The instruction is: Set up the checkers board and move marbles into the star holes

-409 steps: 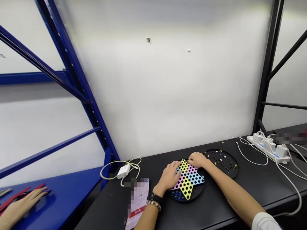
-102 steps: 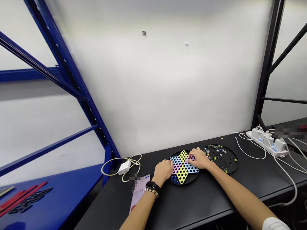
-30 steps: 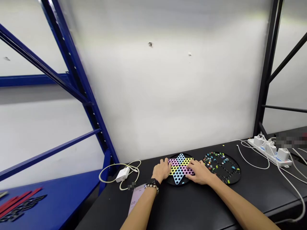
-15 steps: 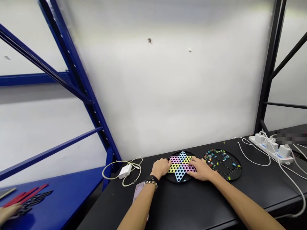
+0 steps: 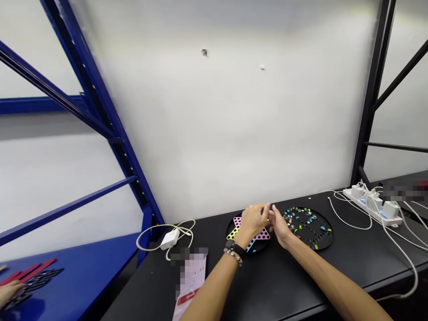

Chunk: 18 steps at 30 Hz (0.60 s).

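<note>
A star-shaped Chinese checkers board with pink, yellow and blue points lies in a round black tray. My hands meet over its right half and hide much of it. My left hand, with a dark wristband and beaded bracelet, has its fingers drawn together at my right fingertips; anything in them is too small to make out. Half cupped, with thumb and fingers apart, my right hand faces it from the right. Beside it, a second round black tray holds several coloured glass marbles.
A phone lies on the black table by my left forearm. A white charger with a looped cable is further left. At right stands a power strip with plugs and trailing cords. Another person's hand shows over the blue table.
My left hand has left the board's left edge and moved right to meet my right hand. My right hand has lifted from the pink point and turned inward. The view has shifted slightly.
</note>
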Tool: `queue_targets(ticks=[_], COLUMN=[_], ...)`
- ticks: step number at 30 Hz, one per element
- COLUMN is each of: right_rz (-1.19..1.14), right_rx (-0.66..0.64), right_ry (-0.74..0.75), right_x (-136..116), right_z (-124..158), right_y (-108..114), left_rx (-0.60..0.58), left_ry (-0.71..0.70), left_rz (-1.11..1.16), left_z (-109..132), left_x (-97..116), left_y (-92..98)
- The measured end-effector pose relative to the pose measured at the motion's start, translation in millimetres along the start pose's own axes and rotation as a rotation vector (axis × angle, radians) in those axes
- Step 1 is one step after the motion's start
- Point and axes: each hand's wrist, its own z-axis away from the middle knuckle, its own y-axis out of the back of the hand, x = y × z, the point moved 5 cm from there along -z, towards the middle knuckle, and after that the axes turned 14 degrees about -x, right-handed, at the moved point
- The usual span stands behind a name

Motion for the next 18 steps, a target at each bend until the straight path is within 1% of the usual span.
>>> queue_targets(ticks=[2, 4, 7, 9, 10, 12, 14, 15, 16, 17, 18], right_rz=[-0.297, -0.461, -0.532, -0.487, -0.428, -0.191, 0.22, 0.464, 0.7, 0.908, 1.076], right_rx=[-0.001, 0.05, 0.141, 0.221, 0.265, 0.347, 0.398, 0.406, 0.398, 0.371, 0.334], right_ry=[-0.07, -0.102, -0.097, -0.062, -0.033, 0.028, 0.042, 0.001, -0.073, -0.166, -0.259], right_x=[8.5, 12.7, 11.9, 8.1, 5.3, -2.1, -10.2, -12.3, -12.1, -9.8, -6.5], right_z=[0.1, 0.6, -1.7, -4.2, -5.0, -4.7, -2.0, -0.5, 0.7, 1.7, 2.7], right_y=[-0.9, 4.9, 22.8, 40.2, 50.3, 71.6, 89.9, 96.4, 101.3, 104.6, 106.3], left_rx=[-0.026, -0.03, -0.02, -0.044, -0.065, -0.095, -0.092, -0.094, -0.117, -0.164, -0.242], left_ry=[-0.117, -0.144, -0.144, -0.172, -0.198, -0.242, -0.248, -0.228, -0.2, -0.16, -0.115], left_rz=[-0.072, -0.089, -0.106, -0.061, -0.016, 0.089, 0.167, 0.182, 0.184, 0.176, 0.16], left_z=[-5.2, -8.8, -10.8, -8.2, -5.5, 2.7, 13.1, 18.2, 23.1, 27.7, 32.1], left_x=[34.2, 53.1, 63.8, 65.4, 65.3, 61.6, 50.8, 42.2, 32.0, 20.6, 8.7], left_y=[-16.0, -29.1, -35.8, -33.9, -32.0, -26.8, -21.9, -21.1, -22.4, -26.1, -32.3])
